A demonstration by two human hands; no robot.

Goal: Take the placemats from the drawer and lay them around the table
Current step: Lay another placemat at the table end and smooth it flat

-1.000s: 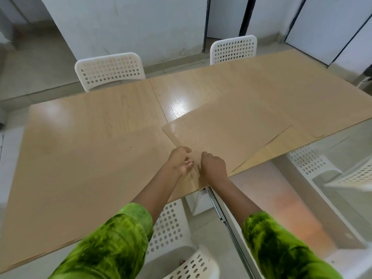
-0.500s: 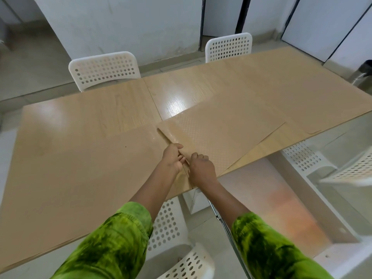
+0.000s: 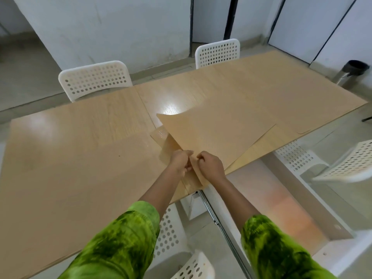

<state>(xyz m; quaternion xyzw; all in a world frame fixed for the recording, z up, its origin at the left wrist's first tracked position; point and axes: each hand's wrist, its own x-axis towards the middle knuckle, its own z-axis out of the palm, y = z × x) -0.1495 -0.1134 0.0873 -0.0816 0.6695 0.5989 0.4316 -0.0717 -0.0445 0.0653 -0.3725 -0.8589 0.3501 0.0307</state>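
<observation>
A stack of thin tan placemats lies at the near edge of the wooden table (image 3: 100, 117). The top placemat (image 3: 213, 133) is raised off the stack, its far left corner pointing up. A dotted placemat (image 3: 160, 134) shows beneath it. My left hand (image 3: 180, 164) and my right hand (image 3: 211, 167) sit close together at the stack's near corner, both pinched shut on placemat edges. My right hand grips the raised top placemat. My left hand pinches the edge beside it; which sheet it holds I cannot tell. Another matte placemat (image 3: 70, 174) covers the table's near left part.
An open white drawer (image 3: 314, 200) with a metal rail (image 3: 219, 222) juts out below the table's near right edge. Two white perforated chairs (image 3: 94, 79) (image 3: 218, 52) stand on the far side, others near my legs and at the right. A dark bin (image 3: 354, 71) stands far right.
The top placemat has come up off the stack and its far left corner has risen. Both hands have stayed pinched at the near corner.
</observation>
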